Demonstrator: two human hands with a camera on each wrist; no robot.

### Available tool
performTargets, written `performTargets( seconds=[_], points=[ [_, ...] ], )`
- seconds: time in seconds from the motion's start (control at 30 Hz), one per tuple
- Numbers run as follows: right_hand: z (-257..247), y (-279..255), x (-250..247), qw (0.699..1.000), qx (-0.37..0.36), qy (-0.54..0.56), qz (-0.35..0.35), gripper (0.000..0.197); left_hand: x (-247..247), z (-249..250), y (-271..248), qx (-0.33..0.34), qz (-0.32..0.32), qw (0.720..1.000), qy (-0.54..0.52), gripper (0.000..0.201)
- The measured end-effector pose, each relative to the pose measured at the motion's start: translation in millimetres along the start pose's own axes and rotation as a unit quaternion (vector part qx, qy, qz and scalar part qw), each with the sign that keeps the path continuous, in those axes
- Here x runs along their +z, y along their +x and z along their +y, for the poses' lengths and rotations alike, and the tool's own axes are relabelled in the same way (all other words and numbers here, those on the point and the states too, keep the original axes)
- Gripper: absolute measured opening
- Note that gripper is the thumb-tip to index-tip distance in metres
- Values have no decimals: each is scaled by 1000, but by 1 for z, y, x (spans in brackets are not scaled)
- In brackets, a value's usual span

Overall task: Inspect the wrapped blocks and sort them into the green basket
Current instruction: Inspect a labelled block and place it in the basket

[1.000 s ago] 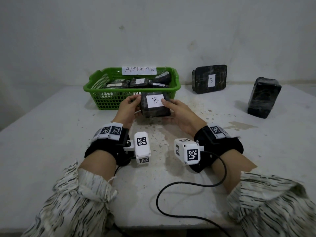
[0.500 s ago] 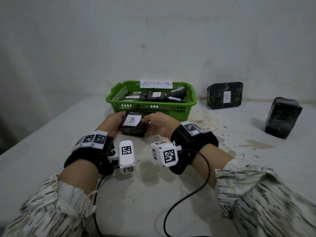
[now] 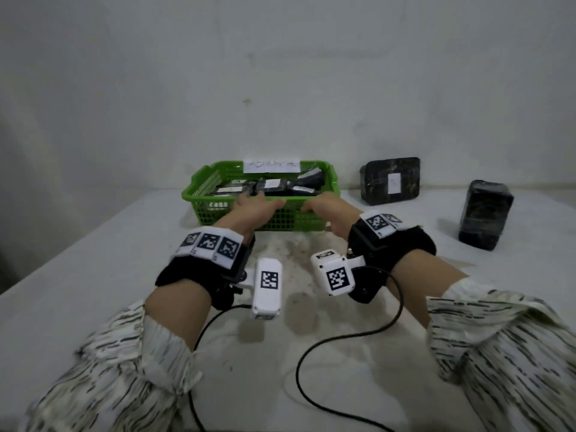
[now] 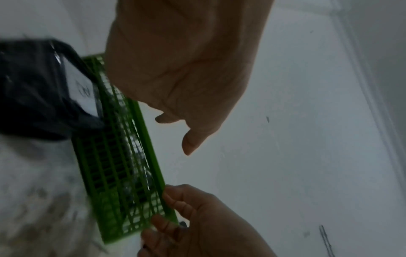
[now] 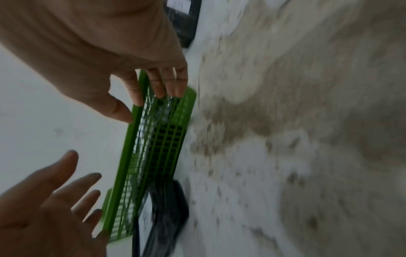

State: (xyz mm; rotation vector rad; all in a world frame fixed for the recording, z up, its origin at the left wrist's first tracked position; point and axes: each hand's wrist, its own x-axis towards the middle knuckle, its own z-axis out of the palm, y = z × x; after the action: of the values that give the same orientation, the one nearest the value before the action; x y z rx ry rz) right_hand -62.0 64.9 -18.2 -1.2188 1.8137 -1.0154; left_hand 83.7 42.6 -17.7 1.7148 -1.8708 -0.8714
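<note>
The green basket (image 3: pixel 290 220) stands at the back of the table with several wrapped black blocks (image 3: pixel 270 186) inside. A black wrapped block with a white label (image 4: pixel 39 90) lies on the table against the basket's front wall (image 5: pixel 153 147). It shows low in the right wrist view (image 5: pixel 169 213) and is hidden by my left hand in the head view. My left hand (image 3: pixel 258 207) hovers over it with fingers spread (image 5: pixel 66 173), holding nothing. My right hand (image 3: pixel 324 210) touches the basket's front rim with nearly straight fingers (image 5: pixel 160 87).
A paper sign (image 3: pixel 271 165) is fixed to the basket's back rim. A labelled black block (image 3: pixel 389 182) leans on the wall to the right of the basket. Another block (image 3: pixel 484 215) stands further right. A black cable (image 3: pixel 343 338) loops across the near table.
Both hands carried the B-labelled block forward to the basket's front and let go of it. The view has tilted up towards the wall.
</note>
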Motion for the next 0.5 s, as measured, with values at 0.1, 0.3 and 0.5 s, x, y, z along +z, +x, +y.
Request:
performTargets(
  seconds=[0.1,0.3,0.5],
  points=[
    [16,8,-53,985,15,-125,119,55,36,48,-3,53,-48,993,95,77],
    [61,18,-153,897,11,-342,279,52,99,108,4,61,-65,976,199,78],
    [81,31,-204,832,48,-452,317,64,120,122,11,21,12,975,222,83]
  ],
)
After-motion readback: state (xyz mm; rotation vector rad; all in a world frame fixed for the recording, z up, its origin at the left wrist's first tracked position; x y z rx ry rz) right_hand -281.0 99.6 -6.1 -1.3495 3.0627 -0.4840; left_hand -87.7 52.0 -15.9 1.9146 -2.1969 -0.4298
